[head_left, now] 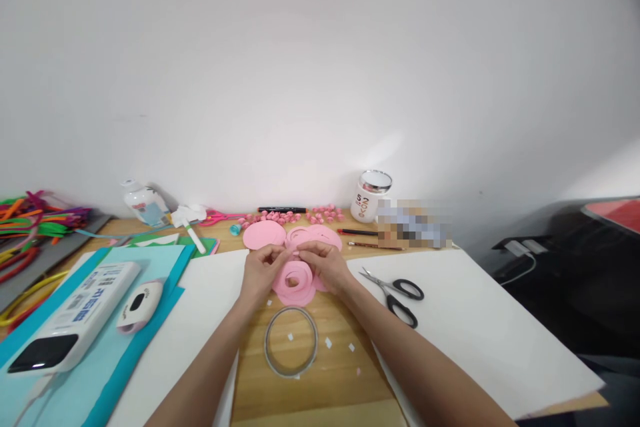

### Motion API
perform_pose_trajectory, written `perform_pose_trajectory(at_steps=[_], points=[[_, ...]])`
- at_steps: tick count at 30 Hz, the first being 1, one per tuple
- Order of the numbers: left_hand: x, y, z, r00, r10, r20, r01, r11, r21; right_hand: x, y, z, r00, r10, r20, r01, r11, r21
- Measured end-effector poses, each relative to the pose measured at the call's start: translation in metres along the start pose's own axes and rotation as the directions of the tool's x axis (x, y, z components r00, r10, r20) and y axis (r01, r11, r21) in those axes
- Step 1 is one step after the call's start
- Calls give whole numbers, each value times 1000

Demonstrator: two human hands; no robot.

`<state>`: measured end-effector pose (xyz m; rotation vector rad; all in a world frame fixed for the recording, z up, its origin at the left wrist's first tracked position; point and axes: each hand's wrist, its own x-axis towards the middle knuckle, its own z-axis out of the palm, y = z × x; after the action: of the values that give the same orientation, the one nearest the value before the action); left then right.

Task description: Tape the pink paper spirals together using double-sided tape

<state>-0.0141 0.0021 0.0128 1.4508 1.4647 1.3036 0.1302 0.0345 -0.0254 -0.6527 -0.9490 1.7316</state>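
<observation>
My left hand (261,271) and my right hand (325,265) meet over pink paper cutouts, both with fingers pinched. Between the fingertips is a small pink paper piece (296,253), partly hidden by the fingers. Just below the hands lies a pink paper ring (301,293) with a round hole, on top of other cutouts. A pink paper disc (264,235) lies behind my left hand, and more rounded pink cutouts (325,235) lie behind my right. Closer to me, a roll of tape (267,347) lies flat on the wooden table, with tiny white scraps around it.
Black-handled scissors (393,290) lie on white paper (480,320) at right. Small pink curls (280,217), a black marker (281,209) and a white mug (367,203) line the wall. At left are a white power bank (83,317), blue sheets (165,267), a bottle (145,202) and colourful pipe cleaners (45,223).
</observation>
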Motion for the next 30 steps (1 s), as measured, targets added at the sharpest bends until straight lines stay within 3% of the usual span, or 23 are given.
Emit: perform_pose_trajectory(at_steps=[8, 22, 30], points=[[-2, 4, 1, 1000, -30, 7, 30, 1000, -3, 3, 3, -5, 997, -25, -70, 23, 999, -28], [-2, 4, 1, 998, -8, 57, 7, 1000, 3, 0, -1, -1, 994, -74, -80, 61, 985, -160], [-3, 3, 1, 998, -1, 59, -1, 1000, 31, 1, 1, -2, 994, -90, -65, 80, 986, -150]])
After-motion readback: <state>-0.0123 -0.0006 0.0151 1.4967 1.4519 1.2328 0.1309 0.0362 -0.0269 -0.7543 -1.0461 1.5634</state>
